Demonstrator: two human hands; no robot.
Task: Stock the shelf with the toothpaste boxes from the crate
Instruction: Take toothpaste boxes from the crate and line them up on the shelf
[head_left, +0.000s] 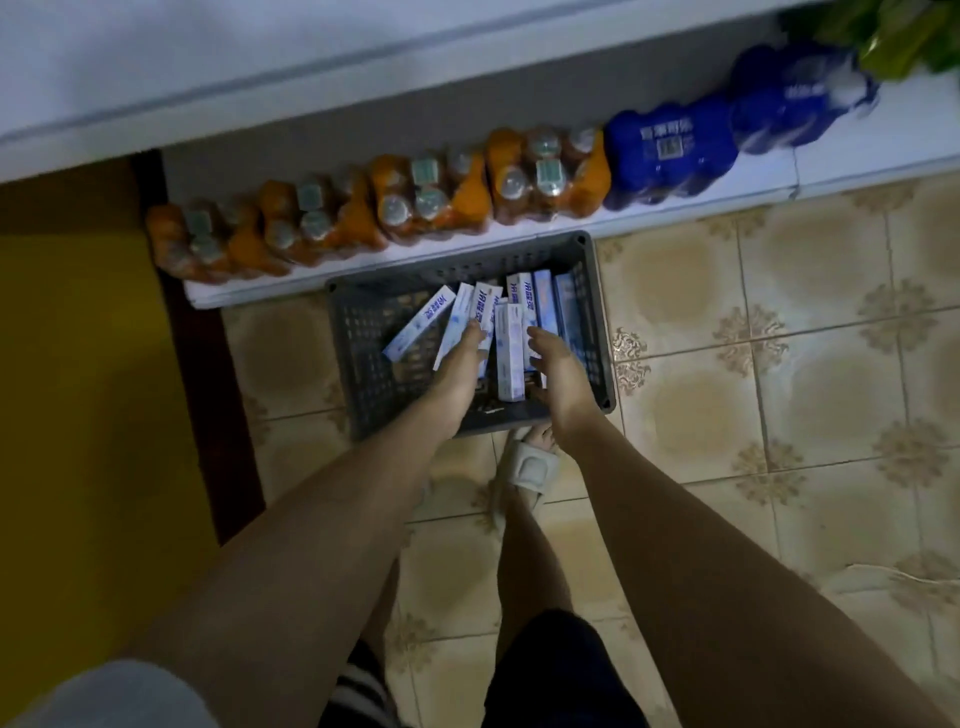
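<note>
Boxes (509, 353) are lying long-ways between my hands in the crate (363, 332). My left hand (465, 358) is touching one; my right hand (553, 364) is reaching with loose fingers.

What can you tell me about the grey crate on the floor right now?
The crate is dark grey, plastic-looking, with perforated lattice walls and an open top. It sits upright on the tiled floor against the low shelf's edge. Several white-and-blue toothpaste boxes lie loosely inside. The left hand and right hand reach into it.
</note>
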